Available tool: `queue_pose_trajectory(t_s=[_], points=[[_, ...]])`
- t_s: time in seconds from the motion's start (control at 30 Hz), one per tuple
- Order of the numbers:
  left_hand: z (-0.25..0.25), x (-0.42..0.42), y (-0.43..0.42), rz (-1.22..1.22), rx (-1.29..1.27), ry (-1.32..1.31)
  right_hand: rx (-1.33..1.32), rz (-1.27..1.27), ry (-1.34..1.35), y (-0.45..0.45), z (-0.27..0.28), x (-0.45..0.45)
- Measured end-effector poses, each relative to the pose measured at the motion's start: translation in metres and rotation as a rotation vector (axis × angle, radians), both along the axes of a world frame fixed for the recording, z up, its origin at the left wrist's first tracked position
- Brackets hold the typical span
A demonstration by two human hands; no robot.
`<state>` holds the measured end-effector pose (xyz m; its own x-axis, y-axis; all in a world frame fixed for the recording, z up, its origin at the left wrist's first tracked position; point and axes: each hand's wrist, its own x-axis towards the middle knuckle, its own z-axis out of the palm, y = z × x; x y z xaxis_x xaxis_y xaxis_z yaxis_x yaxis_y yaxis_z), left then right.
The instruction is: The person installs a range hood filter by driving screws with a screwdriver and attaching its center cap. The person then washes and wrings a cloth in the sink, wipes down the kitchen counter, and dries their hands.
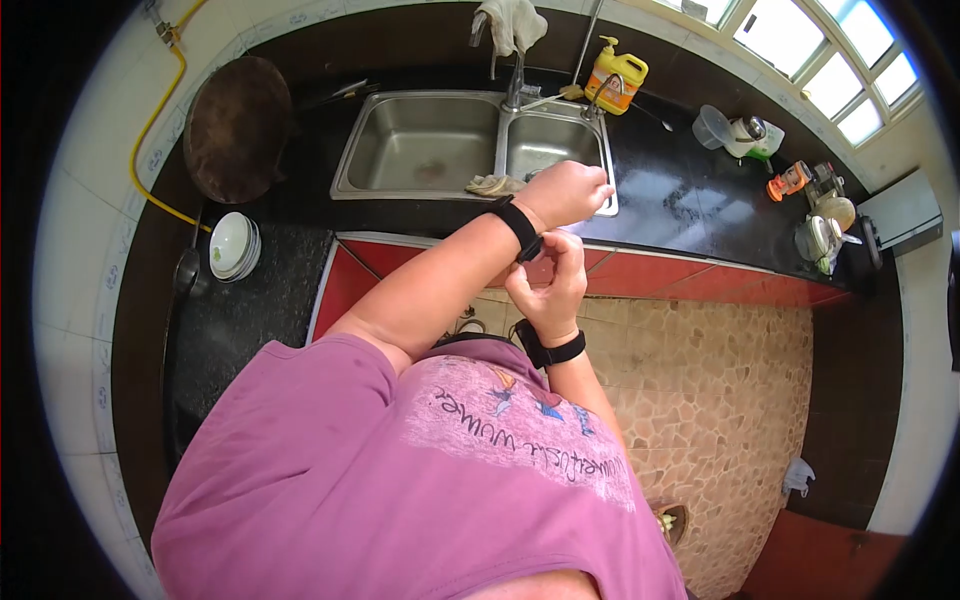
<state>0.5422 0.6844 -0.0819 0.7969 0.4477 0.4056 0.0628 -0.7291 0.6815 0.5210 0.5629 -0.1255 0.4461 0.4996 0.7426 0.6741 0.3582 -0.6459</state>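
My left hand (565,195) is curled into a loose fist over the front edge of the sink, with nothing visible in it. A black wristband (517,226) circles my left wrist. From below, my right hand (552,287) reaches up to it, its bent fingers and thumb at the band's underside; the exact grip is partly hidden. Another black wristband (560,350) is on my right wrist. Beneath my left hand lies the steel double sink (345,165), and a crumpled cloth (492,186) rests on its front rim.
A faucet (515,85) draped with a white cloth (512,24) rises behind the sink. Stacked bowls (232,246) and a large round dark board (237,130) are at left. A yellow jug (613,78), a plastic tub (711,127) and jars (820,238) stand on the right counter.
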Motion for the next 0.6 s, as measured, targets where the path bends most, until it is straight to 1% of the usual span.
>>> queue_pose_trajectory(t_s=[0.07, 0.17, 0.23, 0.27, 0.33, 0.37, 0.4, 0.47, 0.5, 0.53, 0.6], points=[[0.007, -0.002, -0.004, -0.007, 0.469, 0.047, 0.022, 0.008, 0.064, 0.001, -0.004, 0.000], [0.016, 0.000, -0.004, -0.052, 0.569, 0.031, 0.091, 0.003, 0.074, 0.004, -0.006, 0.001], [0.023, 0.001, -0.004, -0.055, 0.667, 0.051, 0.093, -0.023, 0.080, 0.005, -0.004, 0.002], [0.022, 0.003, -0.003, -0.063, 0.670, 0.056, 0.094, -0.039, 0.076, 0.006, -0.002, 0.002], [0.021, 0.007, -0.001, -0.046, 0.813, 0.124, 0.128, -0.067, 0.064, 0.007, 0.002, 0.002], [0.021, 0.009, -0.001, -0.036, 0.884, 0.245, 0.147, -0.055, 0.096, 0.007, 0.002, 0.002], [0.020, 0.011, 0.000, -0.049, 0.889, 0.242, 0.165, -0.044, 0.128, 0.007, 0.002, 0.001], [0.029, 0.012, -0.002, -0.114, 0.934, 0.414, 0.185, -0.064, 0.136, 0.010, 0.004, 0.003], [0.034, 0.014, -0.003, -0.103, 0.910, 0.486, 0.184, -0.077, 0.154, 0.011, 0.005, 0.005], [0.031, 0.019, -0.001, -0.103, 0.914, 0.485, 0.184, -0.086, 0.171, 0.012, 0.009, 0.005], [0.024, 0.031, 0.005, 0.055, 0.184, 0.267, 0.159, -0.112, 0.147, 0.008, 0.022, 0.012]])
